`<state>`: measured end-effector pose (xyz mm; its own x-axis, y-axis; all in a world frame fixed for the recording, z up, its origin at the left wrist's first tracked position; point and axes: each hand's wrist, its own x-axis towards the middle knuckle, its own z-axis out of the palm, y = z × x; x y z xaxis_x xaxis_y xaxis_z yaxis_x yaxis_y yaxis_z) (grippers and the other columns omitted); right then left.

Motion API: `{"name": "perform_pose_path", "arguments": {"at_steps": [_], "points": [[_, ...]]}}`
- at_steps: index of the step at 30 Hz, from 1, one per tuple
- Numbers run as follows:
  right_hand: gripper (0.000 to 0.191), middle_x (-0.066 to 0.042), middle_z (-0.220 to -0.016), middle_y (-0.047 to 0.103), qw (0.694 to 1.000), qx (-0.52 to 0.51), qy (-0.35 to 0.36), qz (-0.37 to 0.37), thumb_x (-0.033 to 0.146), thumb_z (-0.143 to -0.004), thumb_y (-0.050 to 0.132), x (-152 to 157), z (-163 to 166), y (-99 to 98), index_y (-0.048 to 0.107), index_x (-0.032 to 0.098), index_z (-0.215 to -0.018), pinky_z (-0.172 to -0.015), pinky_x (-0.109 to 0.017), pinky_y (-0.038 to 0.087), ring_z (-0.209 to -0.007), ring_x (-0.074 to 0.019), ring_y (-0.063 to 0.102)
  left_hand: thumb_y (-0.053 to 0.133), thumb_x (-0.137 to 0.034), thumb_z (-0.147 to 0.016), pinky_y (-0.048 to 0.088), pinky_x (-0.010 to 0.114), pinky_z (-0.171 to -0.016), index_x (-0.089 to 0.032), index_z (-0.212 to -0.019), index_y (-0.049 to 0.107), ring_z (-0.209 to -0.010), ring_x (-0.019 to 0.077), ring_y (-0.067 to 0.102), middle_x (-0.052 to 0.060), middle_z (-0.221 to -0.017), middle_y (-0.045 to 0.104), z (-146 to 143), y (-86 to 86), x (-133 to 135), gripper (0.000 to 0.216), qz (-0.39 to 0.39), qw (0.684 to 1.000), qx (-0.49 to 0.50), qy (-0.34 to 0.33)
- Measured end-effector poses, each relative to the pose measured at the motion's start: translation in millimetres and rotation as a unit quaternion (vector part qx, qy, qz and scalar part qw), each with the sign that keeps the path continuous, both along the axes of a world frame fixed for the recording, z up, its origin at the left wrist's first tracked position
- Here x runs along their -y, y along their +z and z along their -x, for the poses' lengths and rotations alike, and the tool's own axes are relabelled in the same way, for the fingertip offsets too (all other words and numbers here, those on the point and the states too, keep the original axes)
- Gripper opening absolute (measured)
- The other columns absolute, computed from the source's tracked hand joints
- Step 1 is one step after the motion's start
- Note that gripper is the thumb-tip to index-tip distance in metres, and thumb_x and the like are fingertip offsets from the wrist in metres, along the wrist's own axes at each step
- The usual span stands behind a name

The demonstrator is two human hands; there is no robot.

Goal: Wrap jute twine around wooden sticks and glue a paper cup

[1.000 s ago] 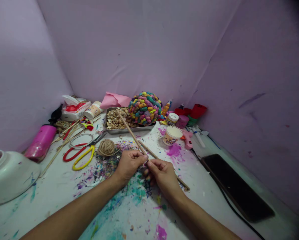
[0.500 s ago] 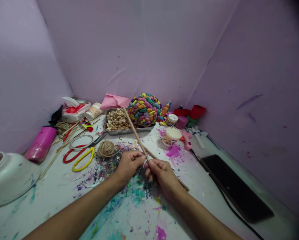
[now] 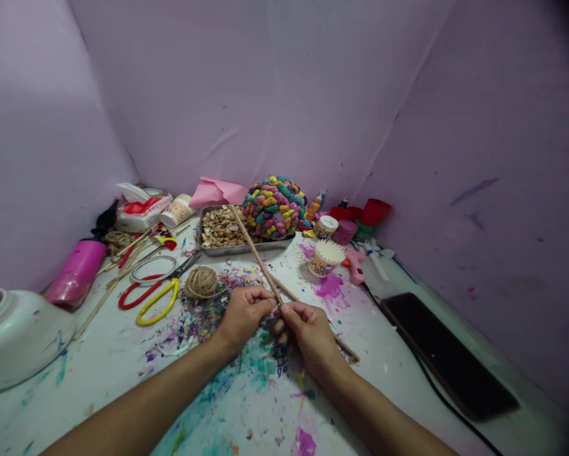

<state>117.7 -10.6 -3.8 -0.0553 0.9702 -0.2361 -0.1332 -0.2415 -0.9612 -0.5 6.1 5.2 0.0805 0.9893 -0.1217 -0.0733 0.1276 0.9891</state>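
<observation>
My left hand (image 3: 242, 315) is closed around the near end of a thin wooden stick (image 3: 254, 251) that slants up and away toward the metal tray (image 3: 246, 247). My right hand (image 3: 308, 332) meets it at the same spot, thumb and forefinger pinched on the stick's end. What else the fingers pinch, if anything, is too small to see. A second wooden stick (image 3: 346, 348) lies on the table under my right hand. Both hands hover just above the paint-splattered table (image 3: 123, 367). A ball of jute twine (image 3: 201, 282) sits to the left of my left hand.
The tray holds nutshells (image 3: 220, 229) and a multicoloured ball of painted shells (image 3: 275, 207). Red and yellow scissors (image 3: 151, 294), loose sticks (image 3: 118, 266) and a pink bottle (image 3: 76, 272) lie left. A white bowl (image 3: 18, 335) is far left, a paper cup (image 3: 326, 258), glue gun (image 3: 357, 265) and dark phone (image 3: 448, 354) right.
The stick's far tip has swung slightly right, then back a little. Both hands stay joined at its near end, almost unmoved.
</observation>
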Motion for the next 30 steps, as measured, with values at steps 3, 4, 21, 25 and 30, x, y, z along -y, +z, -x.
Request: {"name": "perform_pose_path", "arguments": {"at_steps": [3,4,21,25,30], "points": [[0.024,0.001,-0.044,0.058,1.0,0.011,-0.007,-0.007,0.036,-0.064,0.062,0.1,0.2,-0.6,0.06,0.012,-0.057,-0.025,-0.013,0.029,-0.029,-0.0045,0.043,0.059,-0.024,-0.059,0.017,0.02,-0.035,-0.015,-0.049,0.054,-0.029,0.0035,0.025,-0.009,-0.032,0.038,0.1,-0.6,0.7,0.014,-0.001,1.0,0.001,0.002],[0.024,0.001,-0.044,0.058,1.0,0.013,-0.007,-0.009,0.035,-0.064,0.062,0.2,0.2,-0.8,0.06,0.012,-0.058,-0.025,-0.013,0.029,-0.029,-0.0046,0.043,0.059,-0.025,-0.059,0.017,0.02,-0.035,-0.015,-0.049,0.054,-0.029,0.0035,0.025,-0.009,-0.031,0.037,0.1,-0.7,0.9,0.015,-0.002,1.0,0.001,0.002],[0.036,-0.002,-0.049,0.06,0.996,-0.02,0.091,-0.004,0.046,-0.06,0.065,-1.6,-6.1,5.5,0.06,0.011,-0.058,-0.03,-0.014,0.032,-0.035,-0.0059,0.047,0.059,-0.027,-0.062,0.019,0.019,-0.036,-0.014,-0.048,0.052,-0.032,0.0034,0.028,-0.008,-0.035,0.041,2.0,0.4,1.0,0.021,-0.015,1.0,0.011,-0.011],[0.036,-0.002,-0.047,0.06,0.995,-0.022,0.095,-0.002,0.047,-0.06,0.065,-2.3,-8.0,4.2,0.059,0.011,-0.058,-0.029,-0.013,0.028,-0.032,-0.0049,0.045,0.06,-0.03,-0.062,0.017,0.018,-0.035,-0.013,-0.053,0.054,-0.032,0.003,0.027,-0.007,-0.038,0.042,3.2,-2.7,-0.1,0.02,-0.008,0.999,0.027,-0.035],[0.03,0.0,-0.045,0.06,0.999,-0.003,0.049,-0.011,0.041,-0.066,0.061,-2.1,-6.9,-2.2,0.061,0.012,-0.063,-0.029,-0.013,0.027,-0.031,-0.0041,0.042,0.059,-0.029,-0.061,0.014,0.018,-0.033,-0.014,-0.058,0.054,-0.03,0.0027,0.024,-0.008,-0.036,0.039,1.9,-5.4,-2.5,0.016,0.01,0.998,0.045,-0.042]]}}
